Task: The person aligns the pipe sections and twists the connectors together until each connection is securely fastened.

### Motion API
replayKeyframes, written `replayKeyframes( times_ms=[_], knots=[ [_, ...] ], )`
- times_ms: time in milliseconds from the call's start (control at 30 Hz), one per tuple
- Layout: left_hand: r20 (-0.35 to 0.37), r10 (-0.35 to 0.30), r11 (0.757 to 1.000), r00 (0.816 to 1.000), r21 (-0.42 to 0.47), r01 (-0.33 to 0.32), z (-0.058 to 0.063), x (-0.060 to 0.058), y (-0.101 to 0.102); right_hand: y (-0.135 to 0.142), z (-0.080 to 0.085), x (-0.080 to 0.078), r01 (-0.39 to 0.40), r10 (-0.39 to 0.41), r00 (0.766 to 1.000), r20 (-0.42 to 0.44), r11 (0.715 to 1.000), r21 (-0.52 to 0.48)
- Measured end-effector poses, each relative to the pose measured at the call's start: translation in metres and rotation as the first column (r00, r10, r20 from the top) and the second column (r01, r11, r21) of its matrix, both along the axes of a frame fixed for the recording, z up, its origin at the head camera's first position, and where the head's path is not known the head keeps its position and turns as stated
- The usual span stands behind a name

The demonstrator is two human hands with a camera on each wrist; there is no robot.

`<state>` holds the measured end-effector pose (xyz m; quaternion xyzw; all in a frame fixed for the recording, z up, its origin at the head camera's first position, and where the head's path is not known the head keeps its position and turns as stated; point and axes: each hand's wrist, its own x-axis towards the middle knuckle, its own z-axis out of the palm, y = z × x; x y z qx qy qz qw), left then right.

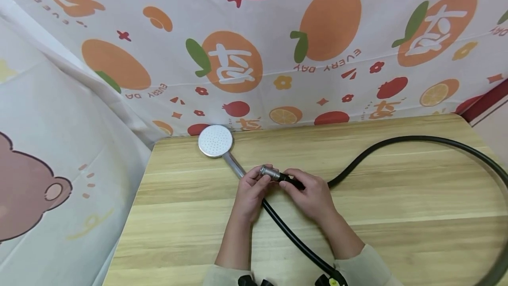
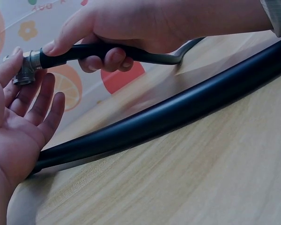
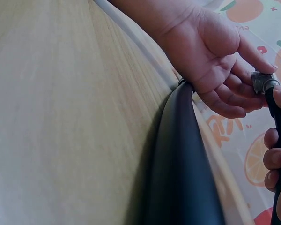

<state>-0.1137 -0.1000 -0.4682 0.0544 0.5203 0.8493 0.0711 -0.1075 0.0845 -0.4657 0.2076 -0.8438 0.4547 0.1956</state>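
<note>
A silver T-shaped pipe fitting (image 1: 270,173) sits at the end of a black shower hose (image 2: 77,51). My left hand (image 1: 248,195) pinches the fitting between thumb and fingertips, its other fingers spread loosely in the left wrist view. Just to the right, my right hand (image 1: 313,195) grips the hose end, with the thumb close behind the fitting. Beyond the left hand lies a round white-faced shower head (image 1: 215,140) with a silver handle (image 1: 233,164). From that handle a black hose stretch (image 1: 297,242) passes beneath the hands toward the front edge. Hose threads inside the fitting are hidden.
The hose loops widely (image 1: 420,138) over the right side of the wooden table (image 1: 178,233). A fruit-printed cloth (image 1: 278,25) hangs along the back edge, and a pale cloth with a bear print (image 1: 24,189) hangs at the left.
</note>
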Motion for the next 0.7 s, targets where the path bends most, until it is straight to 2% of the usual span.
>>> replayKeyframes(
  times_ms=[400,700],
  knots=[
    [-0.021,0.014,1.000,1.000,-0.023,-0.014,-0.0019,0.0000,0.0000,0.0021,0.0026,-0.0019,0.009,-0.008,1.000,-0.026,1.000,0.028],
    [-0.042,-0.028,0.998,0.999,-0.053,0.026,-0.0042,-0.0006,0.0004,0.0033,0.0038,0.0000,0.036,-0.035,0.999,-0.037,0.999,0.000]
  ],
)
